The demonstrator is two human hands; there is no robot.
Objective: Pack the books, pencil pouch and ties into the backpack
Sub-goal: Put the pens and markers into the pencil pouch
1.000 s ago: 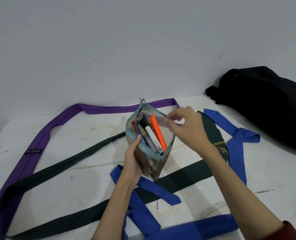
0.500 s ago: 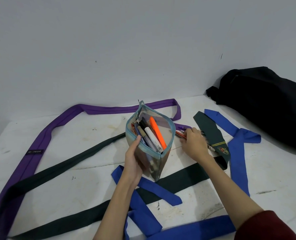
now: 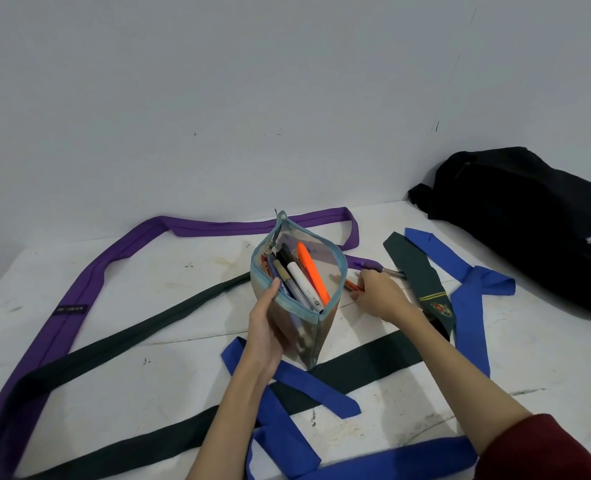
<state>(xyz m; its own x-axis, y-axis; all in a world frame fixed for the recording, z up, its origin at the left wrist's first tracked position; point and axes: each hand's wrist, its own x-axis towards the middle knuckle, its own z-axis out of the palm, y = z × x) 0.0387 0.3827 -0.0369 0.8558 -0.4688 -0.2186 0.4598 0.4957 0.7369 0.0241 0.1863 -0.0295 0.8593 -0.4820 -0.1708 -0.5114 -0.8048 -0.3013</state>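
pouch: pencil pouch [image 3: 295, 299] floppy, light, gaping; left hand [image 3: 265, 329] grips its side
right hand: right hand [image 3: 378, 294] pinching loose pens [image 3: 352, 286] at 3 o'clock

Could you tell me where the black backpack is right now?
In the head view, the black backpack lies at the table's far right against the wall, beyond the blue tie.

We see soft, even, rather dim light, with faint shadows beside the pencil pouch [image 3: 297, 292]. Around it, wide-angle distortion bends the frame's edges, and detail is slightly soft.
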